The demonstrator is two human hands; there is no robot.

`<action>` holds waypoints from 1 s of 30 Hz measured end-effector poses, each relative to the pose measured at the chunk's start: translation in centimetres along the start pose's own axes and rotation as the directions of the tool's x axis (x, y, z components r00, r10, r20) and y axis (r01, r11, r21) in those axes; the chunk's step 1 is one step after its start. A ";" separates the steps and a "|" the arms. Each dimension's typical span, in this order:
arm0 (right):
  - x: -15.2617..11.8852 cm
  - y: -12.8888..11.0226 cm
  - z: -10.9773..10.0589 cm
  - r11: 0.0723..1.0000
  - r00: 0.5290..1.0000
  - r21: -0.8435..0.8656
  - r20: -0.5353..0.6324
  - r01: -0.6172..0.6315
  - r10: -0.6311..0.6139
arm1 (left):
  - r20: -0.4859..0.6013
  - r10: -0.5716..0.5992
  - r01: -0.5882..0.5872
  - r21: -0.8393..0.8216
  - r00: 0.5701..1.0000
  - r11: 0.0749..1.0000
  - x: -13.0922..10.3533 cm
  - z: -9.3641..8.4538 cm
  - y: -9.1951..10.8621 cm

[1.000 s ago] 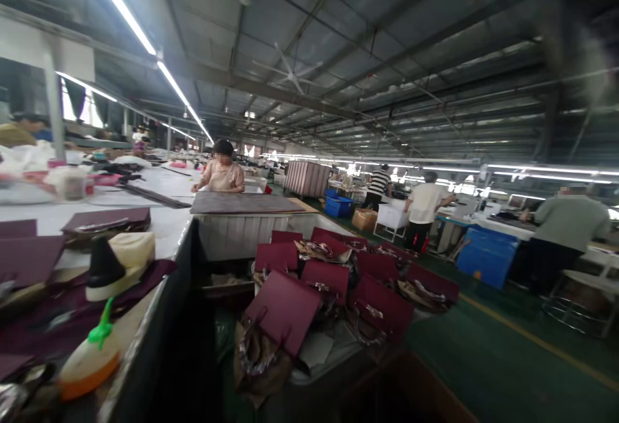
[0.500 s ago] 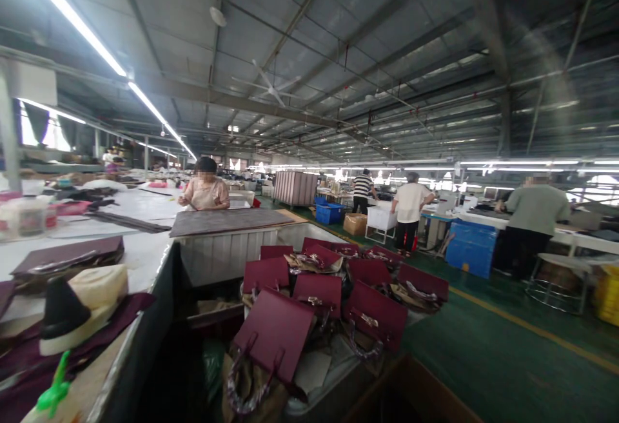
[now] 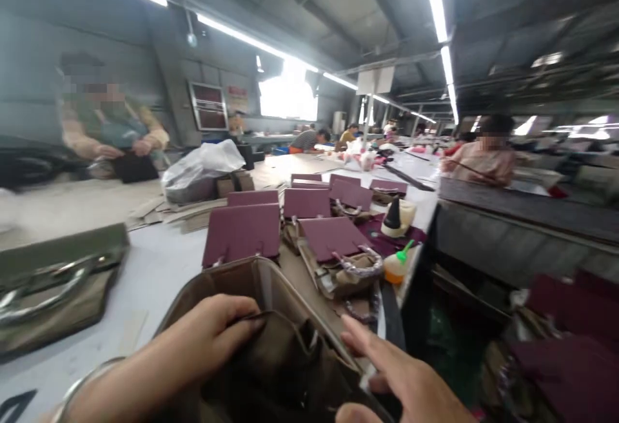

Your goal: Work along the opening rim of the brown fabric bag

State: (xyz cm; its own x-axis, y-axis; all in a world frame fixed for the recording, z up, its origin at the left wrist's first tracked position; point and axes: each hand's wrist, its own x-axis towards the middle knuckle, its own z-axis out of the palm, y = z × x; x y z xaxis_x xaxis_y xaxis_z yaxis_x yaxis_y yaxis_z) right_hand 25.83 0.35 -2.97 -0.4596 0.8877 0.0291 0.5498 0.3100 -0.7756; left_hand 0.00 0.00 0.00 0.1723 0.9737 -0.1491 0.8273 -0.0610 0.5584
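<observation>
A brown, open-topped handbag [image 3: 271, 281] stands right in front of me on the table. My left hand [image 3: 217, 326] reaches into its opening, thumb and fingers pinched on the dark brown lining [image 3: 265, 358]. At the bag's right edge is my right hand [image 3: 401, 365], fingers stretched apart; I cannot tell whether it touches the edge. Beyond the bag, several handbags with maroon flaps [image 3: 242, 233] lie on the table, one with a plastic-wrapped handle [image 3: 360, 265]. A green-flapped handbag [image 3: 62, 281] lies to the left.
A glue bottle with a green nozzle [image 3: 397, 262] and a black-and-cream container [image 3: 399, 216] stand near the table's right edge. More maroon handbags [image 3: 565, 371] are piled lower right. A plastic-covered bundle [image 3: 203, 168] lies behind. One co-worker [image 3: 111, 117] is left, another [image 3: 488, 152] right.
My view has swung left from the aisle and the maroon pile to the table. Both my hands and the open brown handbag have come into view.
</observation>
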 end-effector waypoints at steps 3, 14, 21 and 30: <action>0.2 0.0 -0.1 0.996 0.996 -0.094 0.093 0.011 -0.003 | 0.033 0.003 -0.001 -0.043 0.999 0.999 0.1 -0.2 0.5; 3.2 -4.2 1.4 0.968 0.998 -0.245 0.013 -0.055 0.061 | -0.051 0.046 -0.047 -0.021 0.998 0.999 -0.3 -0.5 0.4; 4.2 -4.0 1.6 0.989 0.983 -0.141 0.182 0.053 -0.027 | -0.097 0.013 -0.003 0.098 0.995 0.995 -0.4 -1.1 0.6; 4.9 -3.3 0.9 0.999 0.964 0.001 0.263 0.050 -0.049 | -0.097 0.079 -0.067 0.124 0.992 0.990 1.0 -1.8 -0.2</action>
State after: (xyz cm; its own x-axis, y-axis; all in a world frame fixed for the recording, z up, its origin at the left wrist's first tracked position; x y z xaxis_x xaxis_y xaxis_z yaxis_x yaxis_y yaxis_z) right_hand 21.16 3.34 -0.78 -0.6529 0.7508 -0.1000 0.5256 0.3541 -0.7735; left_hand -0.95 1.44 1.25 0.1847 0.9825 -0.0248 0.8740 -0.1526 0.4614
